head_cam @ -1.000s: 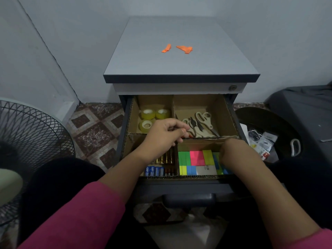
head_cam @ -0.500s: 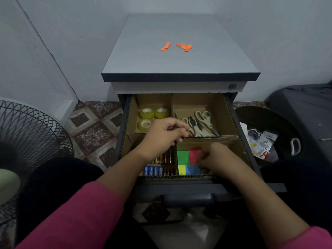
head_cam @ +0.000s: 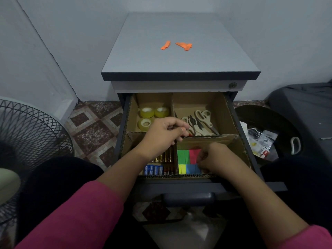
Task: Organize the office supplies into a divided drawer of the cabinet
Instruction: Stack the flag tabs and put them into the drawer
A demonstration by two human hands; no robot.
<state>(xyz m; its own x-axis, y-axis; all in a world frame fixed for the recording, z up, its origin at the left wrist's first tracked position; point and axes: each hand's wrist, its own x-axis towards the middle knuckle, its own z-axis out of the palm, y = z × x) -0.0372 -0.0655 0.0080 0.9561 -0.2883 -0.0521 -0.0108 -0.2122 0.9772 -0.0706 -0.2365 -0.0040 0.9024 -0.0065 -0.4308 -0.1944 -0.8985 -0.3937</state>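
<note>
Sticky notes (head_cam: 188, 161) under pinching right hand (head_cam: 213, 159); left hand (head_cam: 161, 135) grips cardboard divider (head_cam: 206, 139)

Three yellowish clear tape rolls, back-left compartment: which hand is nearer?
Left. The left hand sits curled at the cardboard divider, just front-right of the three yellowish tape rolls. The right hand is farther off, on the coloured sticky notes in the front-right compartment.
</note>
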